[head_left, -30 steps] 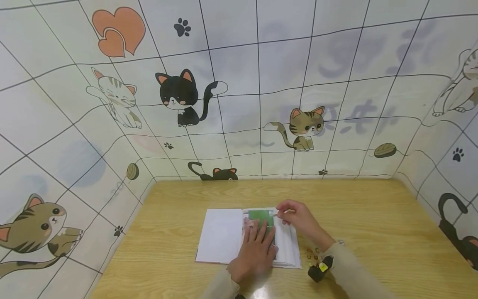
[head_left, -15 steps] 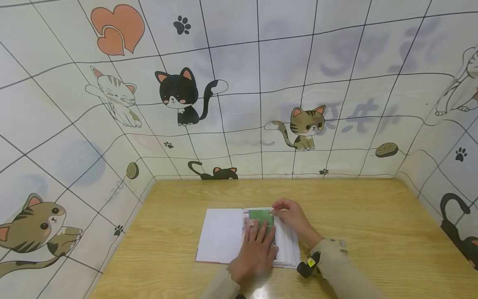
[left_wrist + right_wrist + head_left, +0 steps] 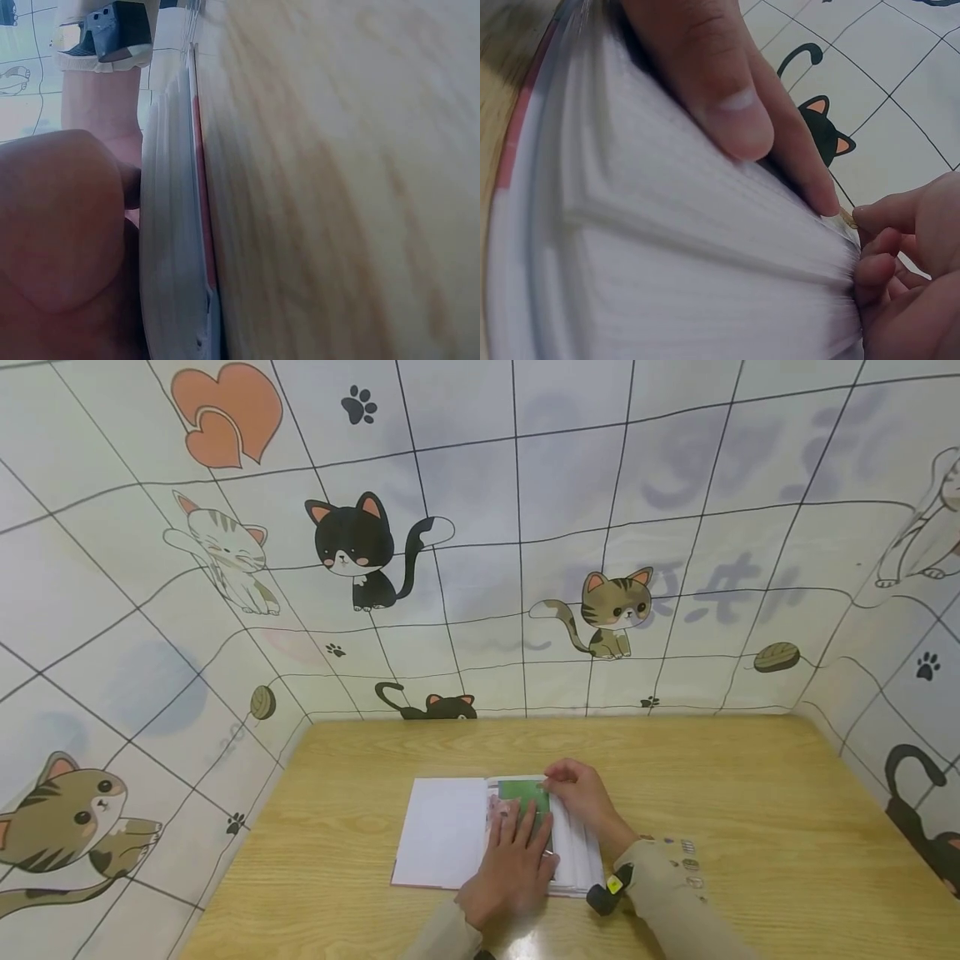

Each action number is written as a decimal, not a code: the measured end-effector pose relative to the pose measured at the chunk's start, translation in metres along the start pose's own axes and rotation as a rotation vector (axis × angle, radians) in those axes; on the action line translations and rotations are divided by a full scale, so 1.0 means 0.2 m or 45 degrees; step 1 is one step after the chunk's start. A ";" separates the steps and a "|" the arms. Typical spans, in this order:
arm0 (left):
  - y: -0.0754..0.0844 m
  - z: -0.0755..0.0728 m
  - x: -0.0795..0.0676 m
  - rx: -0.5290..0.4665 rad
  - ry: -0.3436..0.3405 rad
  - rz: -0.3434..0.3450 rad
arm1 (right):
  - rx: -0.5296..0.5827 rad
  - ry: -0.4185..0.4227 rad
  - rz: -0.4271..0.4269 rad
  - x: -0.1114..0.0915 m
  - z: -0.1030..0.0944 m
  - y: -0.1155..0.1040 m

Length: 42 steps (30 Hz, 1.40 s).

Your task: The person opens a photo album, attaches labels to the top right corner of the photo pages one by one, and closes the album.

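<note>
A thick white-paged book [image 3: 448,832] lies open on the wooden table, a green and pink picture [image 3: 525,790] on its right-hand page. My left hand [image 3: 512,858] rests flat on that page with fingers spread, covering much of the picture. At the page's upper right corner, my right hand [image 3: 581,795] has its fingers curled in, the thumb meeting a finger. The right wrist view shows a tiny tan sticker-like piece [image 3: 847,217] at those fingertips. Layered page edges [image 3: 690,240] fill that view, beneath the left thumb [image 3: 735,124].
Small stickers on a see-through sheet [image 3: 690,864] lie right of the book, partly hidden by the right sleeve [image 3: 660,885]. A black camera [image 3: 606,895] is strapped to the right wrist. Walls with cat drawings [image 3: 352,552] rise behind the wooden table [image 3: 345,760].
My right hand has shifted left, from just beside the page to its upper right corner, carrying the small piece at its fingertips. The left hand stays flat on the page.
</note>
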<state>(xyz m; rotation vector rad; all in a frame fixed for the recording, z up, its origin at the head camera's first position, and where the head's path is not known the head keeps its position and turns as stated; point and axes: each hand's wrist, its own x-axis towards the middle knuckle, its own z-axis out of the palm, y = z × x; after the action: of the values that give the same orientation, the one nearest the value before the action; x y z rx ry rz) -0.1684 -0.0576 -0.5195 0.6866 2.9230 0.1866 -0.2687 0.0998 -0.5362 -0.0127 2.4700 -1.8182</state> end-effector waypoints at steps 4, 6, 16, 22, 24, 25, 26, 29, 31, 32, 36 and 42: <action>-0.01 0.01 0.00 0.009 0.029 0.013 | -0.004 0.005 0.030 0.00 0.01 0.00; -0.01 0.03 0.00 0.027 0.038 0.019 | -0.006 0.006 0.037 0.00 0.01 0.01; -0.02 0.05 0.01 0.033 0.007 0.010 | -0.041 0.023 0.018 0.00 0.02 0.01; 0.00 0.01 0.00 -0.035 -0.002 0.010 | -0.049 0.030 0.005 0.00 0.02 0.01; 0.00 0.01 0.00 -0.051 0.007 0.008 | -0.050 0.033 0.003 0.00 0.02 0.01; 0.00 0.01 -0.01 -0.056 0.012 0.006 | -0.054 0.033 -0.001 0.00 0.02 0.01; 0.00 0.02 -0.01 -0.063 0.013 0.004 | -0.058 0.033 -0.002 0.00 0.02 0.00; 0.00 0.02 0.00 -0.056 0.024 0.002 | -0.069 0.042 0.007 0.01 0.03 -0.01; -0.01 0.03 0.00 -0.040 0.021 -0.001 | -0.083 0.052 0.010 0.01 0.03 -0.01; -0.01 0.03 0.00 -0.031 0.021 -0.003 | -0.087 0.058 0.013 0.01 0.03 -0.01; -0.02 0.06 0.02 0.021 0.040 -0.012 | -0.106 0.081 0.011 0.02 0.04 -0.01; -0.01 0.05 0.01 -0.007 0.046 -0.007 | -0.151 0.109 0.013 0.03 0.05 0.00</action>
<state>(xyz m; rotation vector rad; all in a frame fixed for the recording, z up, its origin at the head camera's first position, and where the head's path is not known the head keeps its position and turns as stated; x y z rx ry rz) -0.1697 -0.0580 -0.5308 0.6813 2.9576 0.2085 -0.2732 0.0899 -0.5385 0.0723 2.6273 -1.7003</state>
